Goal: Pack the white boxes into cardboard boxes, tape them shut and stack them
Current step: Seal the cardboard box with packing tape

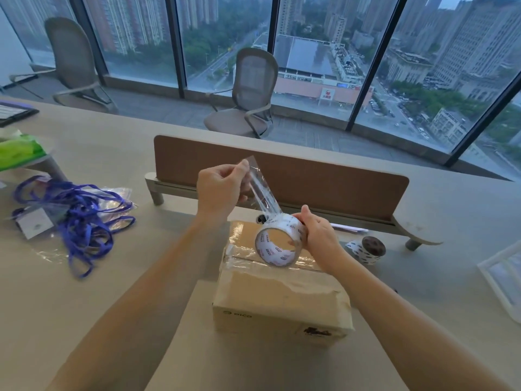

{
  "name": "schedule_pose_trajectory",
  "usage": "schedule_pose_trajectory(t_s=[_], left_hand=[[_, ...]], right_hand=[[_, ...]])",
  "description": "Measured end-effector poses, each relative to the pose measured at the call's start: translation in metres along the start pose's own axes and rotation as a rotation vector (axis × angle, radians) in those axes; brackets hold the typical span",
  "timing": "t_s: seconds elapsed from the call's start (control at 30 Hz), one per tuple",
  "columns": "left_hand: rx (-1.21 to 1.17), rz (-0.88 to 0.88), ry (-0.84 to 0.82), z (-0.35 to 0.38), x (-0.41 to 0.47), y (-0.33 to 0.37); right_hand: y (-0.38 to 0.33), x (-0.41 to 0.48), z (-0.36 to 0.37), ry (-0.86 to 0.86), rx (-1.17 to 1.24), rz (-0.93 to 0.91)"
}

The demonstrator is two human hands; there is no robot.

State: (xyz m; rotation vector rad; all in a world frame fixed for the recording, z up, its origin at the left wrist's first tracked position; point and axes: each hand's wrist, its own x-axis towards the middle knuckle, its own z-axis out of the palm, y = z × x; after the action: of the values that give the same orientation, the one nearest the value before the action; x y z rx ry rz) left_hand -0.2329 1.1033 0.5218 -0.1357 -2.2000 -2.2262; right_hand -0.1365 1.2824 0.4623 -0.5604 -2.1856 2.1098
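A single wide-angle camera rides on the person's head, looking forward and steeply down at the tan rectangular cardboard box (282, 294), which lies close below, just under frame centre. Both bare forearms run in from the bottom corners toward the box, so the view comes from its near side. Directly above the box the left hand (218, 190) pinches a clear tape strip (260, 187) and the right hand (318, 232) grips the clear tape roll (287, 222). Beyond the box, a brown desk divider (324, 182), a grey mesh office chair (251, 94) and tall dark-framed windows (324, 38) fill the upper half, bowed by the lens.
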Motion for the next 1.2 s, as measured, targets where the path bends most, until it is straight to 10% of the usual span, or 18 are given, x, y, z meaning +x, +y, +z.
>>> schedule_pose_trajectory(t_s=[0.43, 1.2], left_hand=[[-0.447, -0.644, 0.296, -0.031, -0.030, -0.139], [0.065, -0.446, 0.244, -0.040, -0.025, -0.207]], right_hand=[[0.015, 0.001, 0.005, -0.405, -1.428, -0.430], [0.021, 0.031, 0.034, -0.542, -1.728, -0.316]])
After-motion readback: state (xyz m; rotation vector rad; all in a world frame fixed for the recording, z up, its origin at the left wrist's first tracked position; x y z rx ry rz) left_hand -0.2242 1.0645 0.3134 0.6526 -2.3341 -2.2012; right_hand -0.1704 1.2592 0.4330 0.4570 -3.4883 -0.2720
